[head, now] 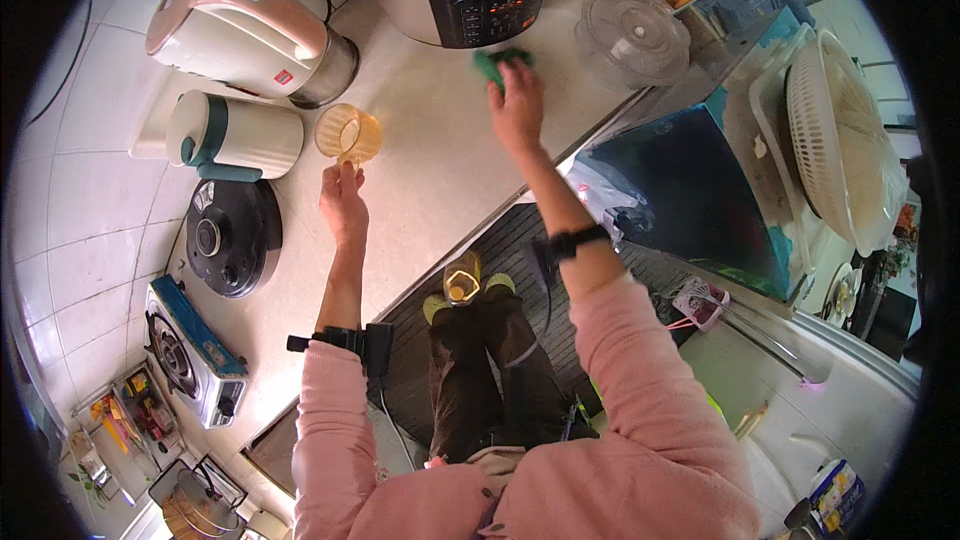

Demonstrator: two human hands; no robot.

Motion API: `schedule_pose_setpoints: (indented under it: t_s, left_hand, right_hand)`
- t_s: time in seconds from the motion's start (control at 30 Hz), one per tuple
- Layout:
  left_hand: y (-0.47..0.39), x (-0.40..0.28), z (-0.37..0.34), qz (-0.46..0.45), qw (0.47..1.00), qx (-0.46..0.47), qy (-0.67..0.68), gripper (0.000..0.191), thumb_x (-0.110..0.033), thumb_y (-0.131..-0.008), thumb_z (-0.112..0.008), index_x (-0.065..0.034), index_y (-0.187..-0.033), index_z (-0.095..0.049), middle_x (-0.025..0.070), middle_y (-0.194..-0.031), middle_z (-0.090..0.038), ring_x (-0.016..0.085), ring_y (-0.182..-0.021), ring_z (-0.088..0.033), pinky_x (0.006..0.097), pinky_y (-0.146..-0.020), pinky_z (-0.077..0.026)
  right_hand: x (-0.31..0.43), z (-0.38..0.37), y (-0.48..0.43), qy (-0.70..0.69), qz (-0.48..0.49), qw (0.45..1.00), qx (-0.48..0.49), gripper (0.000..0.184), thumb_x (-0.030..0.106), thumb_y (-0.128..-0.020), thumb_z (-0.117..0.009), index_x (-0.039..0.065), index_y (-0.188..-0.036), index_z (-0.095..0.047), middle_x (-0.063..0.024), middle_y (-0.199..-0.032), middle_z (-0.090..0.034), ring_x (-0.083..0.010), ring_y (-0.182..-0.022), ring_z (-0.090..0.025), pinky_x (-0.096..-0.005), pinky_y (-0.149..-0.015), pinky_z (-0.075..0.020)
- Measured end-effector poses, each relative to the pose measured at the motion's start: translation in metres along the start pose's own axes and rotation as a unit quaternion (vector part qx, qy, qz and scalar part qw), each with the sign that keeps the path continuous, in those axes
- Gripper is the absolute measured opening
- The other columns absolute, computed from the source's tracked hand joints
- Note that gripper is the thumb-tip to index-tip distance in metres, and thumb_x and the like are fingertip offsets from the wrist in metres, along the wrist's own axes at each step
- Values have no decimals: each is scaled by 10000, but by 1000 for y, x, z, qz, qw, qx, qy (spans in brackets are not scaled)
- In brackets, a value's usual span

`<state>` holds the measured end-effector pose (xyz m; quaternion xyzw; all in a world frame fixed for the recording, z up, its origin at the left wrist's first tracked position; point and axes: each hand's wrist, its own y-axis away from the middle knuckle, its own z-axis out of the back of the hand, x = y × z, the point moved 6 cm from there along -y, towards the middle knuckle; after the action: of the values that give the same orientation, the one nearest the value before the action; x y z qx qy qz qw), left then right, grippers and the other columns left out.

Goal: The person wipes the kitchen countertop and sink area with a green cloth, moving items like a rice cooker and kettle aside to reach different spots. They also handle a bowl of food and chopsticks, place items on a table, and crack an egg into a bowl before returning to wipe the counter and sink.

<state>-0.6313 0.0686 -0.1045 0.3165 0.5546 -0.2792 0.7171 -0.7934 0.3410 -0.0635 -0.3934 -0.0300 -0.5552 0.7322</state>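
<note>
By its handle, my left hand (345, 202) grips an amber see-through cup (364, 133) over the pale countertop (435, 157). My right hand (519, 105) presses on a green cloth (491, 64), which lies on the counter just in front of an electric pressure cooker (465, 4) with a lit panel. A pink and white electric kettle (240, 30) stands beyond the cup, to its left. Closer to the cup is a cream jug (262, 135) with a dark green band and handle.
A black pot lid (232, 240) and a portable gas stove (191, 360) sit along the tiled wall. Right of my right hand lies a clear plastic lid (634, 37). Farther right, a white colander (840, 142) leans near the counter's edge. A yellowish bottle (461, 281) stands by my feet.
</note>
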Motion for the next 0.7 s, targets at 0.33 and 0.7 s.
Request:
schedule_pose_setpoints:
  t_s: [0.33,0.7]
  left_hand:
    - [-73,8,-40,-49,998,35,-18,311,-292,-963,-556,14,-919,-594,93,-823,-679,152,-778,-665,287,-712,-519]
    - [9,-12,43,-182,968,-33,-170,339,-133,-936,-609,-30,-1246,-517,155,-1164,-587,196,-924,-605,316,-743,-510]
  right_hand:
    - [119,-58,110,-166,107,960,198,217,95,-764,-632,82,-980,-619,-89,-1034,-620,-295,-1007,-584,-398,-826,-509]
    - [1,-39,3,83,71,993,40,351,216,-864,-631,41,-1167,-591,-156,-1271,-549,-387,-1154,-499,-484,-978,-424]
